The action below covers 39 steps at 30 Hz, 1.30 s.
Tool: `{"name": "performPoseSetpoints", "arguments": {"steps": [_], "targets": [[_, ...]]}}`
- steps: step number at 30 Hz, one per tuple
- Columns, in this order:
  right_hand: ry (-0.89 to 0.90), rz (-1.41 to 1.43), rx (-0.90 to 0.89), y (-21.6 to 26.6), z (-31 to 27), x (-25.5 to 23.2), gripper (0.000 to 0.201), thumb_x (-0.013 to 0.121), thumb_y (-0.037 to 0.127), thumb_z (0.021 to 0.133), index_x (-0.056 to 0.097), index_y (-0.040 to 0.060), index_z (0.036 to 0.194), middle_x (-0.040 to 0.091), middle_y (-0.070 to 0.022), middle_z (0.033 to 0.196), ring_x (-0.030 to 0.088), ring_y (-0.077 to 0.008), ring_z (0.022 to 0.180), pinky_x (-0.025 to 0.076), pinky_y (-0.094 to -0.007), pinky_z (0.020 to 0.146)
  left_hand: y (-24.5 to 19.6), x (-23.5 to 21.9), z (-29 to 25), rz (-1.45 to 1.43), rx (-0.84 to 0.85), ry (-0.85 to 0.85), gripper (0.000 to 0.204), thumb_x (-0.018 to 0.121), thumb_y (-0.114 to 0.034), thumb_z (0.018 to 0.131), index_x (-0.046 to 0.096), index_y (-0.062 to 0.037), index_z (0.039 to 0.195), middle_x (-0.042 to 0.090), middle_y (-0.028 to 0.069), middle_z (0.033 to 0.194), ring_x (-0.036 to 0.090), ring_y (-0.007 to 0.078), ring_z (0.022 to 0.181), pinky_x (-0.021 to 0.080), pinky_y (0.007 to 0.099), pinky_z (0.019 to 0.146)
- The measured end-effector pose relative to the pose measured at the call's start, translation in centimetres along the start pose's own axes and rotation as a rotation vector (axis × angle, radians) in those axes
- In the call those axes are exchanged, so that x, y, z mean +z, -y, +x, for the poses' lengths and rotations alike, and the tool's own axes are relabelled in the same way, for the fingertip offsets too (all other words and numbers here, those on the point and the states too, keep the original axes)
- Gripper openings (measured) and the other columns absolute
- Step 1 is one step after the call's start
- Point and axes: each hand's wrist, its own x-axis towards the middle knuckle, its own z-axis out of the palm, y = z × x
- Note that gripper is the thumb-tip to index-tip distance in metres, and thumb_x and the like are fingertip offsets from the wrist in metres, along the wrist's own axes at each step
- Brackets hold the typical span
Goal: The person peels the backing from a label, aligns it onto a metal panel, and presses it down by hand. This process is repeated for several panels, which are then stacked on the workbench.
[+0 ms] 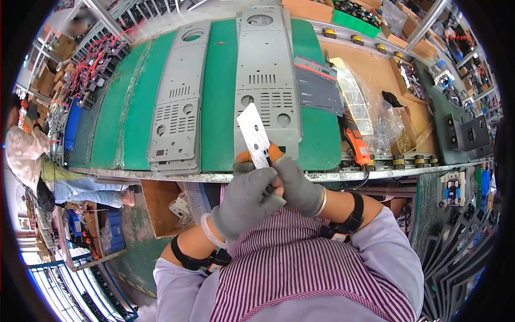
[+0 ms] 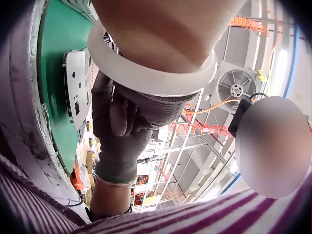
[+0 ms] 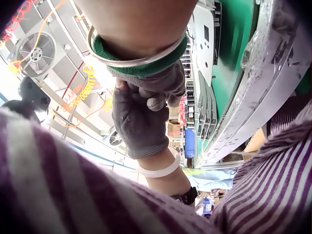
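A small white flat plate (image 1: 253,129) with holes and dark marks stands tilted up in front of the person, over the grey panels. Both hands wear grey gloves with orange fingertips. The left hand (image 1: 241,198) and the right hand (image 1: 299,185) meet at the plate's lower end, fingers curled about it. In the left wrist view, the left hand (image 2: 151,108) overlaps the right hand (image 2: 124,153), and the small plate is hidden. From the right wrist, the right hand (image 3: 158,85) shows close against the left hand (image 3: 141,124). Beneath them lies a stack of long grey slotted panels (image 1: 264,59).
Another stack of grey panels (image 1: 179,91) lies left on the green table (image 1: 220,70). To the right are dark printed sheets (image 1: 317,88), an orange power tool (image 1: 355,139) with a cord, plastic bags (image 1: 386,123) and a cardboard box (image 1: 421,121). An open carton (image 1: 161,209) sits below the table edge.
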Motion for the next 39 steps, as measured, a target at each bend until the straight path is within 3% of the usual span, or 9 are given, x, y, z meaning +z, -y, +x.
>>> {"name": "performPoseSetpoints", "arguments": {"steps": [6,10,13,17,22,28,32,36,39], "targets": [[-0.016,-0.06,-0.019,-0.8,0.5,-0.4,0.057,0.031,0.041,0.095,0.035,-0.001,0.133,0.051,-0.0132,0.122,0.051,-0.0191,0.111,0.039,-0.0322,0.098,0.2,-0.3,0.2,0.135,0.077,-0.09,0.018,0.064,0.0,0.062,0.048,-0.0033,0.071,0.052,0.007,0.064,0.053,0.0204,0.053,0.043,0.0283,0.051],[0.039,-0.365,-0.244,-4.3,1.3,-3.0,0.052,0.038,0.034,0.095,0.031,0.0002,0.134,0.05,-0.0149,0.12,0.053,-0.0193,0.106,0.043,-0.0311,0.09,1.1,-1.5,-0.2,0.152,0.001,-0.173,0.018,0.065,-0.007,0.065,0.051,-0.0054,0.078,0.053,0.0101,0.068,0.055,0.0295,0.057,0.044,0.0361,0.051],[0.112,0.044,-0.043,-0.9,0.7,-1.6,0.063,0.046,0.032,0.093,0.021,-0.0016,0.141,0.052,-0.0166,0.121,0.058,-0.0235,0.103,0.049,-0.0338,0.084,2.4,-3.6,-1.5,0.264,-0.074,-0.263,0.019,0.064,-0.007,0.066,0.051,-0.005,0.08,0.052,0.0111,0.069,0.054,0.0304,0.057,0.044,0.0381,0.052],[0.241,0.072,0.245,1.1,0.4,-1.1,0.064,0.05,0.032,0.091,0.025,-0.0021,0.139,0.054,-0.0158,0.121,0.061,-0.0234,0.1,0.054,-0.0332,0.078,5.1,-6.0,-3.9,0.452,-0.082,-0.456,0.019,0.063,-0.006,0.068,0.051,-0.0066,0.083,0.051,0.011,0.069,0.053,0.031,0.056,0.043,0.0396,0.051],[0.233,-0.104,0.435,1.3,0.1,-1.5,0.062,0.055,0.027,0.088,0.03,-0.0025,0.136,0.054,-0.0197,0.12,0.061,-0.028,0.098,0.054,-0.0363,0.078,11.7,-10.4,-12.2,0.585,-0.571,-0.656,0.01,0.057,-0.008,0.072,0.048,-0.0041,0.074,0.051,0.0172,0.068,0.053,0.0375,0.063,0.041,0.0433,0.055],[0.024,-0.091,0.17,0.4,-2.2,-4.4,0.084,0.07,0.038,0.075,0.029,-0.0032,0.136,0.052,-0.0218,0.121,0.062,-0.0303,0.096,0.056,-0.038,0.078,21.1,-11.8,-28.4,0.859,-1.171,-0.685,0.019,0.055,-0.02,0.075,0.056,-0.0032,0.085,0.06,0.02,0.08,0.059,0.0387,0.078,0.046,0.048,0.068],[-0.067,-0.092,0.104,0.0,-3.3,-5.3,0.087,0.073,0.038,0.073,0.029,-0.0036,0.136,0.049,-0.0215,0.123,0.06,-0.0307,0.1,0.055,-0.0385,0.08,25.1,-10.5,-31.4,0.732,-1.481,-0.558,0.029,0.056,-0.025,0.078,0.058,-0.0061,0.1,0.06,0.0208,0.097,0.058,0.0382,0.094,0.046,0.0464,0.08],[-0.101,-0.327,0.029,0.0,-4.0,-5.5,0.089,0.077,0.037,0.068,0.034,0.0002,0.136,0.049,-0.0159,0.127,0.06,-0.0249,0.099,0.051,-0.0359,0.084,26.2,-7.6,-29.6,0.93,-1.233,-0.321,0.047,0.065,-0.033,0.075,0.054,-0.0082,0.114,0.047,0.0187,0.124,0.052,0.0384,0.107,0.046,0.0433,0.086],[0.003,-1.332,-0.253,0.7,-4.8,-6.2,0.083,0.079,0.029,0.061,0.042,0.0049,0.132,0.051,-0.0141,0.119,0.058,-0.0267,0.096,0.049,-0.0365,0.08,23.3,-6.6,-22.8,0.68,-1.009,-0.243,0.033,0.062,-0.025,0.08,0.055,-0.0049,0.106,0.06,0.0141,0.1,0.06,0.0319,0.089,0.05,0.0416,0.077]]}}
